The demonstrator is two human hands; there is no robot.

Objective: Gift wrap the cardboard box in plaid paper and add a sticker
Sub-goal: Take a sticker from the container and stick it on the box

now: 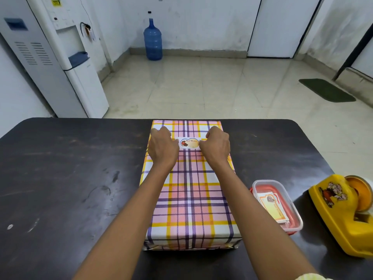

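Left hand point(161, 146): fingers curled under, knuckles up, thumb and forefinger closed on the left end of the sticker point(188, 142). Right hand point(217, 145): same curl, thumb and forefinger closed on the sticker's right end, covering that tip. Both forearms run up from the bottom of the frame over the box top. Sticker: small, white-edged, lying crosswise between the two hands, a blue-ringed round picture at its left, a pale yellow field with cursive lettering; appears flat against the paper, though its ends are hidden. Box point(191, 199): centre of the frame, flat on the dark tabletop point(70, 178), long axis running from the lower middle straight up toward the tabletop's far edge, which its far end reaches. Sticker sits on the far third of the top face. Box fully covered in plaid paper: pink and white ground, yellow bands, thin purple lines; paper smooth on top, folded down at the near end with a slight crumple along the bottom edge. Right of the box, near it, a clear plastic container point(298, 216) on a red lid, printed cards inside. Farther right, at the frame edge, a yellow tape dispenser point(341, 211). Beyond the tabletop: tiled floor, a blue water bottle point(152, 40) at top centre, a white water dispenser point(66, 57) upper left, a green mat point(327, 89) upper right.
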